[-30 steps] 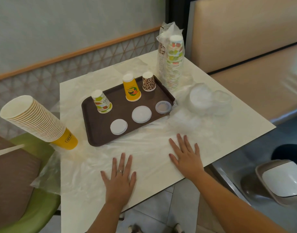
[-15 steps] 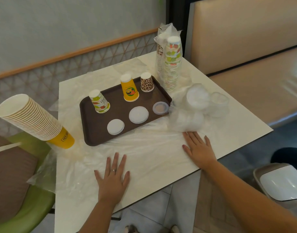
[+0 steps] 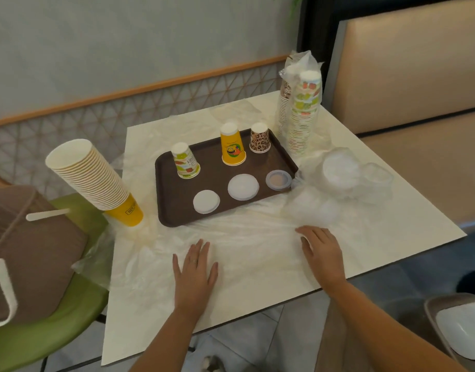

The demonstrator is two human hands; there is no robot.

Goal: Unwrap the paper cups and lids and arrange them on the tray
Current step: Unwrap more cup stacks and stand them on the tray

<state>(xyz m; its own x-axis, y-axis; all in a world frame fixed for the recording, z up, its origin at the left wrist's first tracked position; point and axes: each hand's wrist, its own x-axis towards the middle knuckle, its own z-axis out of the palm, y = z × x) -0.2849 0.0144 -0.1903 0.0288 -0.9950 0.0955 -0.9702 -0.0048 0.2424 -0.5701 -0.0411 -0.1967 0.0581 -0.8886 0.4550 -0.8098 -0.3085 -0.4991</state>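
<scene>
Clear plastic wrap (image 3: 244,237) lies crumpled over the table (image 3: 392,210), and both hands rest flat on it near the front edge. The left hand (image 3: 194,269) has its fingers straight and slightly spread, a ring on one of them. The right hand (image 3: 322,251) lies palm down with its fingers straight and close together, pointing left; whether their tips press or merely touch the wrap cannot be told.

Beyond the hands sits the brown tray (image 3: 169,210). On it stand three cups upside down: a fruit-print cup (image 3: 185,164), a yellow cup (image 3: 232,148) and a leopard cup (image 3: 260,138). In front of them lie three lids: a small white lid (image 3: 206,201), a larger lid (image 3: 243,187) and a clear lid (image 3: 278,180).

Right of the tray, a bag of lids (image 3: 346,175) is a pale blur; its contents cannot be counted. Behind it stand two wrapped cup stacks (image 3: 302,111), the rear one mostly hidden. A tilted stack of yellow cups (image 3: 94,178) leans at the table's left edge beside a green chair (image 3: 56,331), which the frame cuts off.

Since half a second ago, the right hand has drawn back from the bag toward the table's middle and turned its fingers leftward; the left hand has stayed in place.
</scene>
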